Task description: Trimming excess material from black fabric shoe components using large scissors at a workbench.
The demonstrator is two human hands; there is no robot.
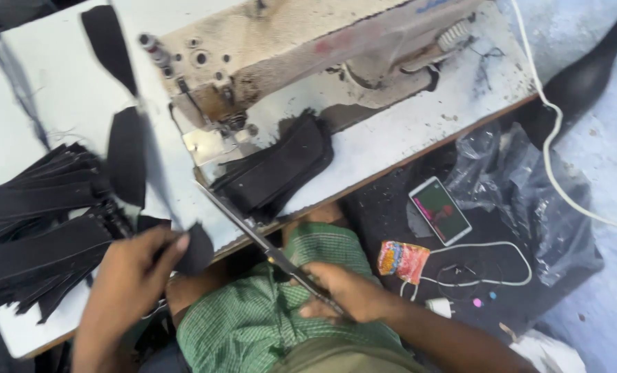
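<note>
My left hand (pixel 132 266) grips a small black fabric piece (pixel 196 249) at the table's front edge. That piece hangs on a chain of black pieces (pixel 125 155) running up toward the needle of the worn sewing machine (pixel 281 48). My right hand (pixel 343 290) holds long scissors (pixel 249 224) by the handles, blades pointing up-left toward the fabric near the machine's plate. A stack of sewn black pieces (pixel 281 169) lies beside the needle plate.
A pile of black fabric strips (pixel 35 228) fans out at the left of the white table (pixel 405 131). On a dark seat to the right lie a phone (pixel 439 211), a colourful pouch (pixel 403 261), a white cable with charger (pixel 491 266) and a plastic bag (pixel 529 193).
</note>
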